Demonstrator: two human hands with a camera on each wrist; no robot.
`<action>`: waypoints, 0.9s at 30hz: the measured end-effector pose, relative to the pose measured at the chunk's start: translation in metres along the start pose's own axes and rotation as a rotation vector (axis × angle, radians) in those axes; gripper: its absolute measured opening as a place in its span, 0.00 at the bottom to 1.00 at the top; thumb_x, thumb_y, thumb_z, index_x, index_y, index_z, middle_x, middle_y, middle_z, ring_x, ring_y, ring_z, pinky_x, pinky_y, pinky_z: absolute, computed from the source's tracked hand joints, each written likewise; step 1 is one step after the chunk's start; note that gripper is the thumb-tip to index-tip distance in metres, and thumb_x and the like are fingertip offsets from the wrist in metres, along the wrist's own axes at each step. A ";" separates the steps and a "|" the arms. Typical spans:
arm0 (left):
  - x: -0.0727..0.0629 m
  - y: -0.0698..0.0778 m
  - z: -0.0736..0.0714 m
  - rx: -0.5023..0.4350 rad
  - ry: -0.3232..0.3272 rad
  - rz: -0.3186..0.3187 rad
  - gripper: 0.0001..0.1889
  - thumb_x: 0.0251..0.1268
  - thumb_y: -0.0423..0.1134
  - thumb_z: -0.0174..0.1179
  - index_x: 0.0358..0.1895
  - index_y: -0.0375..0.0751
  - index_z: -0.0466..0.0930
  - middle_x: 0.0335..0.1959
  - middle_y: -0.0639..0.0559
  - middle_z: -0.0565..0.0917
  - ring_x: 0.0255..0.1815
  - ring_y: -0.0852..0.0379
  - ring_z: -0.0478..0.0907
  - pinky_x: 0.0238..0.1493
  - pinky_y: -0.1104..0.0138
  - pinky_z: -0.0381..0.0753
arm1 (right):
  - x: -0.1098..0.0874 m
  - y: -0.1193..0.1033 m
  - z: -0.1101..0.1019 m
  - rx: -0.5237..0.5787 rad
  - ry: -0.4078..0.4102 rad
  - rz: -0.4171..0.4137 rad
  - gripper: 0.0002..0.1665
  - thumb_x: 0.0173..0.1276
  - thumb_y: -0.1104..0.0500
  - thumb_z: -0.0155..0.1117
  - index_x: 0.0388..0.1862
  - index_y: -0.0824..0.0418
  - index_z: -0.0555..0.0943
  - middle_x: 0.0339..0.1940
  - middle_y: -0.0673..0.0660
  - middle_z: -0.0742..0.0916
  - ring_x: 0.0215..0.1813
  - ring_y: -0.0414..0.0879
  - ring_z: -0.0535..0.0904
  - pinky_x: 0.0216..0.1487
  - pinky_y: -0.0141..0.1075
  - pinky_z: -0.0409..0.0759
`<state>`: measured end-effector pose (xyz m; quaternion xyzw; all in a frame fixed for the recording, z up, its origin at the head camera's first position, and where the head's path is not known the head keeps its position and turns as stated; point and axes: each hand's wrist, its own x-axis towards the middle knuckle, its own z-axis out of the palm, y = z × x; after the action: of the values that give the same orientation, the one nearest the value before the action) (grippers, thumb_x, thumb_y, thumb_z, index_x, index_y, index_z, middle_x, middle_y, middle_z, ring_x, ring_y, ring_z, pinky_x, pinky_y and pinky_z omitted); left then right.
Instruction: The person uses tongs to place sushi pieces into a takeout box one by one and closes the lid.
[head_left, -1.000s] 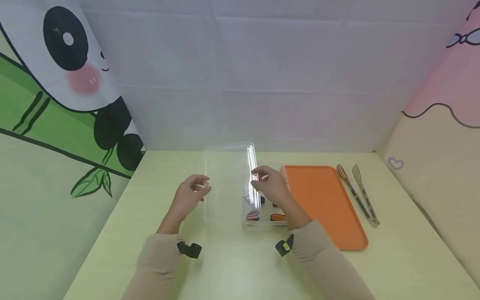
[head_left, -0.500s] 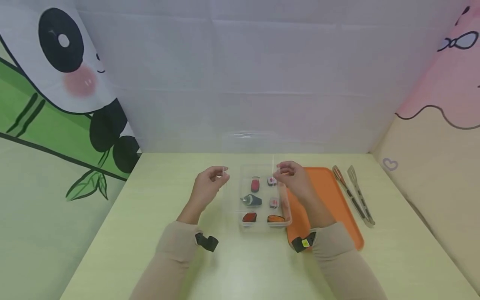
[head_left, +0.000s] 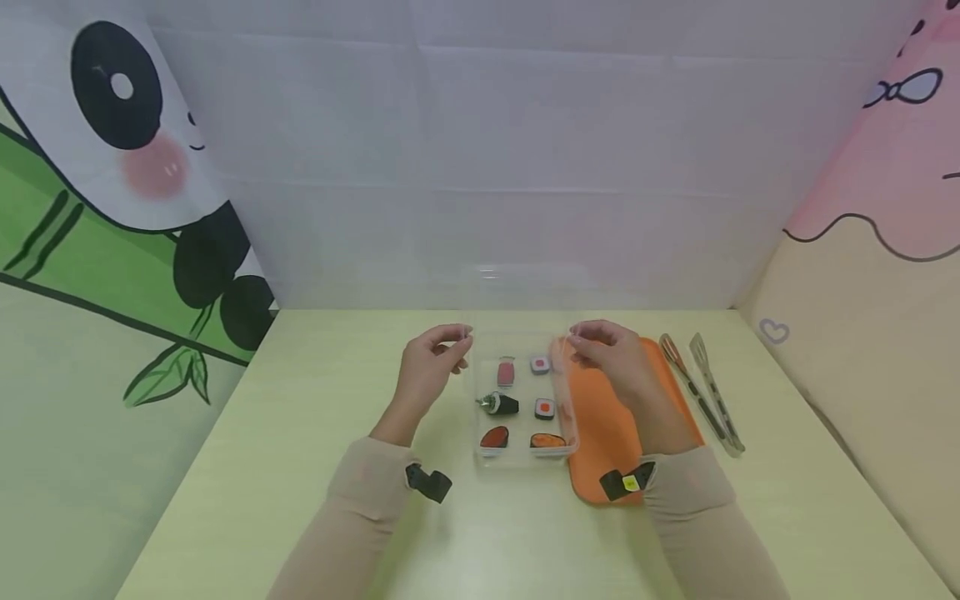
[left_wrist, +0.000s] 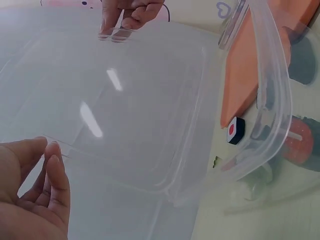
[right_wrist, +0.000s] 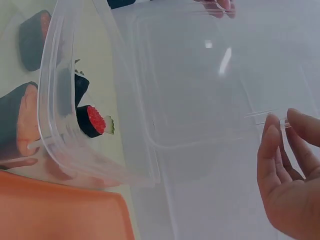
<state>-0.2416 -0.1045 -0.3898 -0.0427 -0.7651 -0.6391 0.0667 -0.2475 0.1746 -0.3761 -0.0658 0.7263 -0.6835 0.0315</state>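
Between both hands is a clear plastic lid, tilted up over the far part of a clear plastic container. My left hand pinches the lid's left edge between thumb and fingers. Opposite it, my right hand pinches the right edge. Several sushi pieces lie in the container: a dark hand roll, two small square rolls, one of them a roll with a red centre, a pink piece, a red-topped piece and an orange-topped piece.
An orange tray lies directly right of the container, partly under my right forearm. Farther right rests a pair of metal tongs with its arms spread. A pale cloth wall rises behind the table.
Both hands have carried the lid rightward, from left of the container to over its far part. The sushi pieces now show through clearly.
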 end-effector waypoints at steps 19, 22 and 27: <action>-0.010 -0.010 0.015 -0.160 -0.048 -0.008 0.20 0.75 0.42 0.52 0.58 0.28 0.77 0.65 0.43 0.74 0.64 0.47 0.71 0.64 0.59 0.69 | -0.010 0.008 0.002 0.117 0.016 0.024 0.25 0.78 0.61 0.49 0.67 0.76 0.69 0.68 0.65 0.72 0.66 0.49 0.71 0.66 0.40 0.67; -0.011 -0.014 0.021 -0.099 -0.033 -0.023 0.21 0.73 0.40 0.54 0.62 0.30 0.74 0.70 0.45 0.68 0.69 0.50 0.66 0.66 0.59 0.66 | -0.010 0.011 0.010 -0.006 0.053 0.057 0.26 0.78 0.56 0.52 0.68 0.69 0.71 0.70 0.61 0.72 0.71 0.50 0.64 0.69 0.42 0.64; -0.011 -0.024 0.033 -0.014 -0.024 -0.044 0.24 0.73 0.37 0.50 0.70 0.35 0.66 0.75 0.47 0.60 0.72 0.51 0.60 0.68 0.59 0.63 | -0.010 0.024 0.028 0.037 0.128 0.042 0.25 0.74 0.67 0.55 0.68 0.72 0.69 0.70 0.64 0.71 0.70 0.54 0.66 0.65 0.36 0.69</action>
<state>-0.2363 -0.0762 -0.4208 -0.0342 -0.7619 -0.6453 0.0432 -0.2354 0.1502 -0.4023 -0.0061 0.7152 -0.6989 0.0006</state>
